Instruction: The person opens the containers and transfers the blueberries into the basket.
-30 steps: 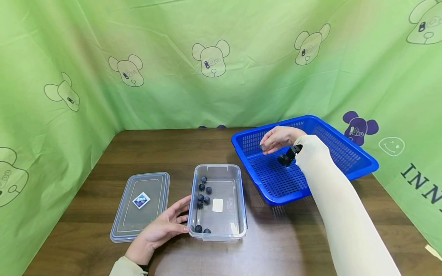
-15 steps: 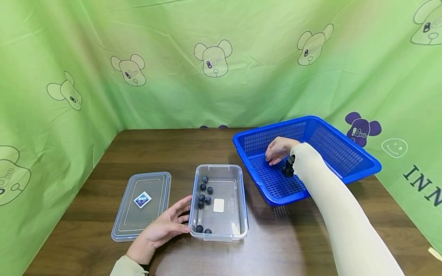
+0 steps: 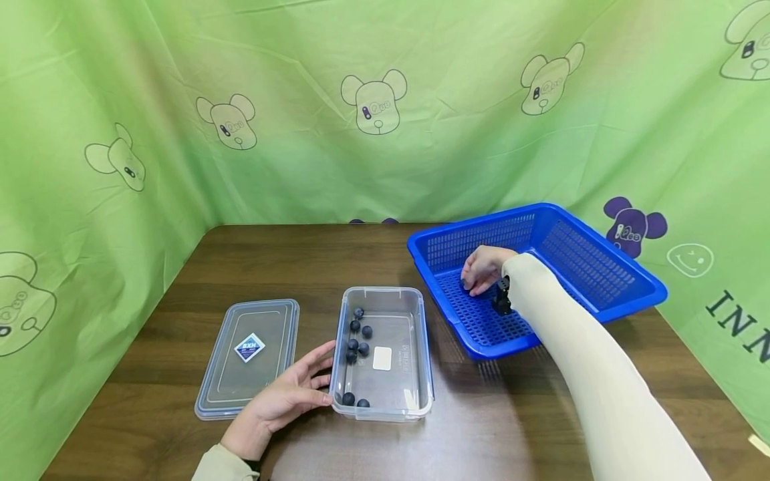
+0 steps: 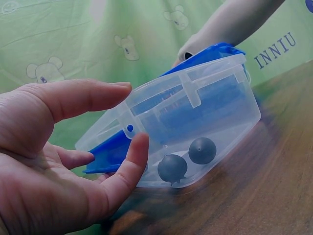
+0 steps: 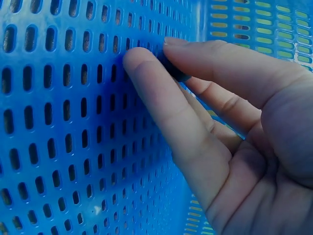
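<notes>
Several blueberries [image 3: 363,349] lie along the left side of a clear plastic container [image 3: 381,412]; two of them, one being the nearer blueberry [image 4: 202,150], show through its wall in the left wrist view. My left hand [image 3: 289,394] rests against the container's left side, fingers spread and thumb at the near corner. Down inside the blue basket [image 3: 481,349] is my right hand [image 3: 484,266]. It pinches a dark round blueberry [image 5: 177,73] between thumb and fingers, close to the perforated floor. Fingers partly cover this berry in the right wrist view.
A clear lid [image 3: 247,374] with a blue-and-white label lies on the wooden table [image 3: 301,250], left of the container. Green printed cloth [image 3: 289,174] hangs behind and at both sides. The basket's raised rim surrounds the right hand.
My right hand has gone from above the basket down to its floor with the blueberry. The left hand and container stay together; the whole head view has shifted slightly.
</notes>
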Demonstrator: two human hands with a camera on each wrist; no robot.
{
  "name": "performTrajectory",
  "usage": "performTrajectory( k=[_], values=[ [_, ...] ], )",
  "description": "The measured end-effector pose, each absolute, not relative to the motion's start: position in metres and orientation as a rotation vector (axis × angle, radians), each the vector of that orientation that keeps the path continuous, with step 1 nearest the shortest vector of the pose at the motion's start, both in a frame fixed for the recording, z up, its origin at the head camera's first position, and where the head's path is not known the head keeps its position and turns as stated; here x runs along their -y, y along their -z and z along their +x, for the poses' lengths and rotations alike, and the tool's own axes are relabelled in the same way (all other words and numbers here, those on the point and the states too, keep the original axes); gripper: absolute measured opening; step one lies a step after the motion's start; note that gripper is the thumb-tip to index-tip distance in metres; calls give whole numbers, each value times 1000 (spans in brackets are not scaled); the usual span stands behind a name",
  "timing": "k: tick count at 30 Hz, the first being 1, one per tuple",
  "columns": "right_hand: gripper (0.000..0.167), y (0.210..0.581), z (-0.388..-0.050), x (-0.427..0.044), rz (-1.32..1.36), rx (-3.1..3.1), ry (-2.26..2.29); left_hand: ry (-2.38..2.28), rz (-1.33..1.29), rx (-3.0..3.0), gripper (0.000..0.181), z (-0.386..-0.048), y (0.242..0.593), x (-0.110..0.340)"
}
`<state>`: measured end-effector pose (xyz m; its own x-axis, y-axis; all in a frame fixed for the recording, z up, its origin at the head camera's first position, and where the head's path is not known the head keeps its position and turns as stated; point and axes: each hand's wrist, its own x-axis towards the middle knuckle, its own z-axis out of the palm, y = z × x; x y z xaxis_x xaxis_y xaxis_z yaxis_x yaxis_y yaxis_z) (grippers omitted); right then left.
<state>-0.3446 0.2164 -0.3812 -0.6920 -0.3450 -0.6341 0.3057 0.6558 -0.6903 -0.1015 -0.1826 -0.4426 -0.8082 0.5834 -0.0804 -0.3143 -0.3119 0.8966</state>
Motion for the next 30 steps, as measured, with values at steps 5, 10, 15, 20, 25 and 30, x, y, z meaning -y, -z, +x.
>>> performTrajectory(
  k=[5,10,15,20,25,30],
  values=[
    [15,379,-345,-217,-34,-2081,1013,-2144,343,-1379,95,-101,441,182],
    [16,377,-346,-218,-28,-2080,993,-2146,340,-1377,96,-101,440,181],
    [16,375,-344,-219,-18,-2071,1007,-2141,340,-1379,95,-101,442,182],
    [18,369,-342,-223,-23,-2075,1053,-2145,347,-1376,94,-101,444,183],
    [30,360,-341,-231,-33,-2047,1142,-2148,348,-1372,94,-101,445,183],
    [43,341,-338,-232,-71,-2027,1238,-2148,352,-1368,94,-102,444,184]
  ],
)
